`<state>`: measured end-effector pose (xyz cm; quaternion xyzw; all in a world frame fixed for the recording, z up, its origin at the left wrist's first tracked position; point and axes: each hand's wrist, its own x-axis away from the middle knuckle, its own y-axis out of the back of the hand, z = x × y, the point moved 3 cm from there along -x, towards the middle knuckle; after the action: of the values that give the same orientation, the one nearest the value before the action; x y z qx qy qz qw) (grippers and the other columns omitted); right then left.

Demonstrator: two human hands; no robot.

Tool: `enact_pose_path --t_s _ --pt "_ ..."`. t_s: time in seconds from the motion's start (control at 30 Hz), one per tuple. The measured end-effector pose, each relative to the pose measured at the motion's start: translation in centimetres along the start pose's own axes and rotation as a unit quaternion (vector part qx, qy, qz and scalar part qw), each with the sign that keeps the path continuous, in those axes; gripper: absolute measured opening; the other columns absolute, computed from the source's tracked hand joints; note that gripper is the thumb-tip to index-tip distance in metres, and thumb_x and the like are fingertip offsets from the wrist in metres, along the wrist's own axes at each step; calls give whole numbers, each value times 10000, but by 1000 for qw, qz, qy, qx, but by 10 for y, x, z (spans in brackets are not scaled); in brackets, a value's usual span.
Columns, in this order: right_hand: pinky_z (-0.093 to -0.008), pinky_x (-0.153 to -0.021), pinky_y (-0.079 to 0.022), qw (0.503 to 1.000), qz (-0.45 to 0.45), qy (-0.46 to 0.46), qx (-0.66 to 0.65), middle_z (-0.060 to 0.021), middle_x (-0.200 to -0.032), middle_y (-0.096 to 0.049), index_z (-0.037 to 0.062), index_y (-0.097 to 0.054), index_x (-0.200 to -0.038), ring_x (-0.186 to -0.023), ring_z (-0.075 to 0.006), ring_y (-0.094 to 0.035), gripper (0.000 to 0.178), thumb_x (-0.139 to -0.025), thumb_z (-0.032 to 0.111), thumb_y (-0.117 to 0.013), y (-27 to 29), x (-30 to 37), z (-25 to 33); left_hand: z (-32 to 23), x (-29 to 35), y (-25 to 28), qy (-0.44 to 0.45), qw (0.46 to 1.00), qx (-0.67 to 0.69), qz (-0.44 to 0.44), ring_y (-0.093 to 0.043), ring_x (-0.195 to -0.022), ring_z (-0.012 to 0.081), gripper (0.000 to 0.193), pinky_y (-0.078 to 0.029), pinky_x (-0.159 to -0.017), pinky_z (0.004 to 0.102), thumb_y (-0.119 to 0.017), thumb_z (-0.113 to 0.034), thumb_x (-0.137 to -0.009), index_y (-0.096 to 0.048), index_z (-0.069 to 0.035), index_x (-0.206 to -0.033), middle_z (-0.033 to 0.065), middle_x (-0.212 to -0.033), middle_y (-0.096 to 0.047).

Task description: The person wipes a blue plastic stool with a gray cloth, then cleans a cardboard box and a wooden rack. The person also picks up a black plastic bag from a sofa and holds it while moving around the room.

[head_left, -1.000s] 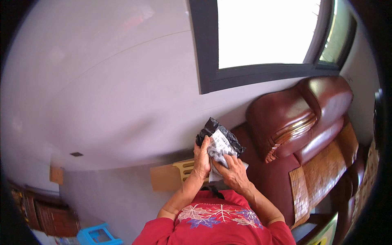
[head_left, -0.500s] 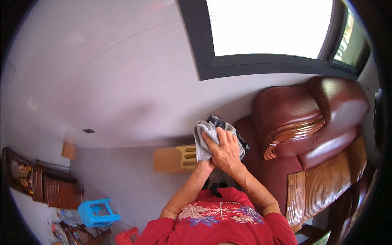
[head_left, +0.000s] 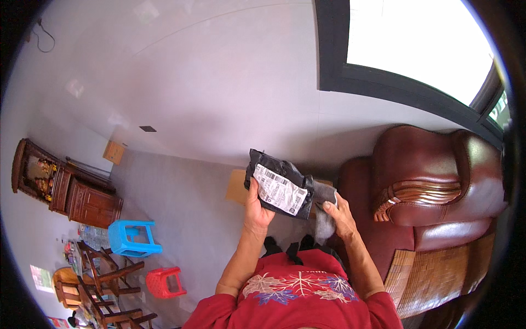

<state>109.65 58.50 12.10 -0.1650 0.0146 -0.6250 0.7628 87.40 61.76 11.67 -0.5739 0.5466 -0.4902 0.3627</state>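
Up in front of my red shirt, a black plastic mailing bag (head_left: 274, 163) with a white printed label faces me. My left hand (head_left: 257, 209) grips its lower left edge, the thumb lying over the label's side. My right hand (head_left: 341, 217) is closed on a grey cloth (head_left: 325, 223), which hangs down beside the bag's right end and touches or nearly touches it. The bag hides most of my left fingers.
Right of me stands a brown leather sofa (head_left: 416, 170) with a bamboo mat (head_left: 438, 271). A cardboard piece (head_left: 236, 187) lies on the floor behind the bag. To the left are a blue stool (head_left: 133, 239), a red stool (head_left: 166, 282), wooden chairs (head_left: 104, 274) and a carved cabinet (head_left: 90, 203).
The cloth has moved from over the bag to its right side, and the label now shows. My hands have come apart. The view has turned, so the room sits differently.
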Motion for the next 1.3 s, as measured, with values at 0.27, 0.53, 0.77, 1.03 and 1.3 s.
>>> enact_pose_path --t_s 0.27,0.53,0.77,1.03,1.3 --pt "-360 -818 -476 875 26 350 334 -142 -1052 -577 100 -631 -1079 -939 -305 -571 465 -628 29 -720 -98 15 47 -15 30 7 1 996 -89 -21 -585 -996 191 407 -475 -900 382 -445 -416 -937 -528 -102 -1182 46 -1102 -609" --pt "-384 -641 -405 673 50 522 521 -96 -970 -515 224 -644 -1046 -803 -254 -514 395 -657 155 -633 -169 47 2 -74 105 -3 -3 993 -111 -51 -587 -978 196 387 -466 -895 368 -526 -314 -909 -518 -35 -1177 80 -1094 -605" --pt "-403 -663 -436 730 178 446 486 -105 -976 -500 195 -634 -1082 -834 -280 -519 498 -591 125 -680 -214 72 -30 -117 144 32 -64 964 -213 -142 -622 -901 208 250 -524 -803 355 -563 -76 -869 -545 -12 -1111 96 -1039 -618" --pt "-390 -843 -472 849 137 339 382 -175 -1083 -571 109 -591 -1146 -957 -348 -565 542 -620 -7 -651 -200 85 -8 -150 177 44 -107 967 -211 -96 -615 -975 251 254 -507 -871 416 -517 -95 -898 -543 -7 -1135 126 -1087 -615" --pt "-435 -774 -480 752 66 386 531 -173 -1060 -467 221 -554 -1228 -923 -355 -524 723 -548 -9 -652 -267 82 -12 -148 187 44 -78 979 -154 -105 -584 -1041 254 356 -453 -928 405 -451 -252 -931 -518 -24 -1195 106 -1158 -594"
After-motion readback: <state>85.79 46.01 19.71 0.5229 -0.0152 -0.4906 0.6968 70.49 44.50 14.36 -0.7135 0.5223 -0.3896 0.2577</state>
